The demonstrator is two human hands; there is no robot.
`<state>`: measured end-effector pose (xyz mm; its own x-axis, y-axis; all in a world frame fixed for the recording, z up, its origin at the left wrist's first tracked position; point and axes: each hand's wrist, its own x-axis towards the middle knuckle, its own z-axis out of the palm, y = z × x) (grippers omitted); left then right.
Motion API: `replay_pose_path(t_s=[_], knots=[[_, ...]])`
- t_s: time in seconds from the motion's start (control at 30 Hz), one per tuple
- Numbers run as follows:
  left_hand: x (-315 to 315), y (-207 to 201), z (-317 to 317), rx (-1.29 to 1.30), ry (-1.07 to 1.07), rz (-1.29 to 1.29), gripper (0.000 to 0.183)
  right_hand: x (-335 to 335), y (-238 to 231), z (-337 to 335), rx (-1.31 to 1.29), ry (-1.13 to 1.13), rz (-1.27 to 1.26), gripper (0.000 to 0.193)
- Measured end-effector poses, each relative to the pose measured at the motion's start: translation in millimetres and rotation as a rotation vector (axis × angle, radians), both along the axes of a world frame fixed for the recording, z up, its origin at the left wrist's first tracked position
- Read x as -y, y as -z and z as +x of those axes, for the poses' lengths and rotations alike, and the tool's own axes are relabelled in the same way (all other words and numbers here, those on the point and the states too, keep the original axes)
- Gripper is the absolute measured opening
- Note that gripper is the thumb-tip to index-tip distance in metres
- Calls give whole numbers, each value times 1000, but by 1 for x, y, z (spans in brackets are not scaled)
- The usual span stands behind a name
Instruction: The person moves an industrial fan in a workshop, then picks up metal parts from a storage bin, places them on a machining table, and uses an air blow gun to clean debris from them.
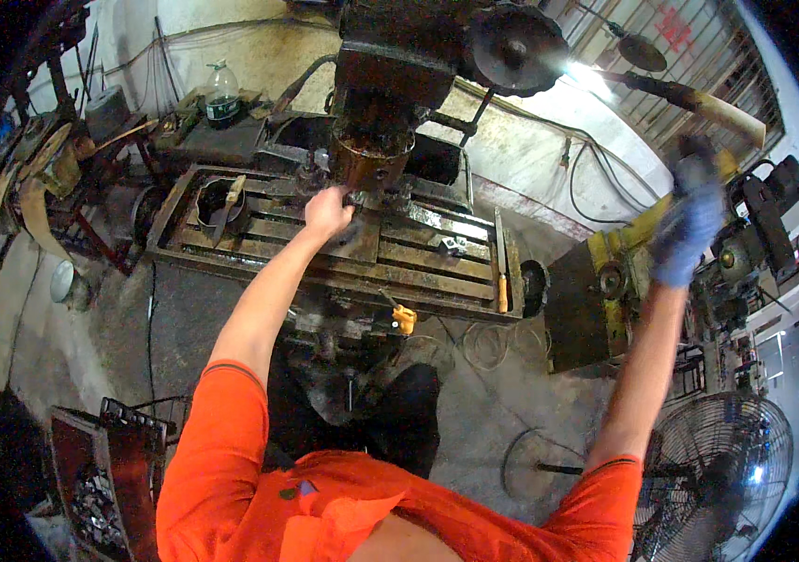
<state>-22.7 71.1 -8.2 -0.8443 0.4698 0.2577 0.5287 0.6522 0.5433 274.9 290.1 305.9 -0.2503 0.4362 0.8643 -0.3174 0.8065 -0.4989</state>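
Observation:
My bare left hand [328, 214] reaches to the middle of the milling machine's slotted table [399, 273], just below the spindle head [371, 161]. Its fingers are curled, and whatever they hold is hidden behind the hand. My right hand [688, 234], in a blue glove with a dark end, is raised at the far right. Motion smears it, so its fingers and anything in them cannot be made out. A file [502, 267] with a wooden handle lies along the table's right end. Close by sits a small metal block [451, 245].
A round pot [205, 208] with a brush [229, 211] stands at the table's left. A yellow-handled tool [404, 319] hangs at the front edge. A large fan [718, 459] stands lower right, a box of metal pieces [90, 501] lower left. A bottle [222, 94] stands behind.

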Motion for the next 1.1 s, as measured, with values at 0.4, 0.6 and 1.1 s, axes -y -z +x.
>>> replay_pose_path(t_s=[0.4, 0.6, 1.1], knots=[[-6, 6, -6, 69, -74, -7, 32, 45, 42, 31, -157, -104, 302, 41], [-13, 15, -8, 10, -66, 37, 34, 47, 62, 30, -130, 174, 380, 29], [13, -4, -5, 194, 63, 165, 36, 60, 97, 36, -136, 54, 95, 34]])
